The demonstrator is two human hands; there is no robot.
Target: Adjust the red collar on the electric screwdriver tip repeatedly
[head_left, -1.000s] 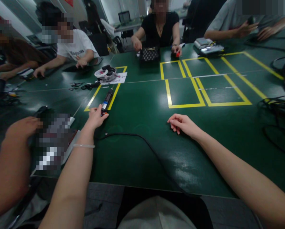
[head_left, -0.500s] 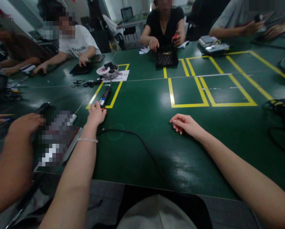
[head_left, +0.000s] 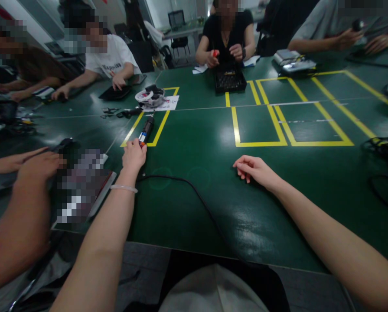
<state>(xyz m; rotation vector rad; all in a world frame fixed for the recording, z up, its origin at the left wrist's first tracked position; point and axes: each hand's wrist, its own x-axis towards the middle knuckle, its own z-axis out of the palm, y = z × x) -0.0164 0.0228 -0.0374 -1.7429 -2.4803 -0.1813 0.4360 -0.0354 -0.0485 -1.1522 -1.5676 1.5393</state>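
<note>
Farthest left of our left grip [head_left: 134, 157], a co-worker's arm [head_left: 34, 208] reaches in, and a flat packet [head_left: 83, 186], blurred out, lies between that arm and our forearm. Our left grip is closed around the near end of a black tool [head_left: 147, 129]; holding it there probably lets us control it while its tip points away from us, free of our fingers. The tool slants within a yellow tape outline [head_left: 161, 129], and beyond its tip sit a white roll [head_left: 145, 97] and a sheet of paper [head_left: 172, 103]. From beside our left wrist a black cable [head_left: 194, 190] curves right and back towards us, its slack perhaps leaving us room to move; we cannot tell what it joins. Our right grip [head_left: 250, 168] is loosely curled with nothing in it, resting on the surface [head_left: 194, 130] well apart from the tool, likely to support that arm. Farther right of this grip, cables [head_left: 387, 147] lie loosely coiled, seemingly gathered aside.
</note>
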